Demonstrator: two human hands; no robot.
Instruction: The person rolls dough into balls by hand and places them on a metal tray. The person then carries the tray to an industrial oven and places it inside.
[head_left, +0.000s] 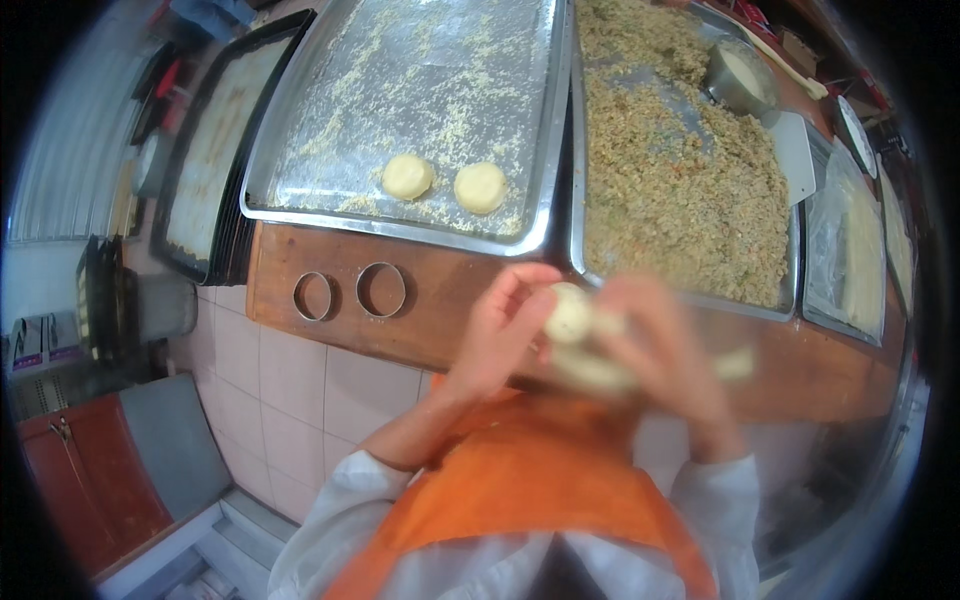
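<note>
A round pale dough ball (568, 313) is held in my left hand (506, 322), near the table's front edge. My right hand (652, 330) is at the ball's right side, blurred, with pale dough at its fingertips; its exact grip is unclear. A blurred strip of dough (592, 369) lies or hangs below the hands, and another small piece of dough (735, 363) is to the right. Two dough rounds (406, 177) sit on a metal tray (390, 230) sprinkled with pale crumbs or seeds. Right of it, a second metal tray (577, 187) holds a crumbly filling (675, 210).
Two metal ring cutters (313, 296) lie on the wooden table (442, 285). Stacked dark baking trays (202, 157) stand at the left. A metal bowl (739, 79) and a flat scraper (795, 157) rest in the filling. Plastic-covered dough (855, 240) lies on a tray at the right.
</note>
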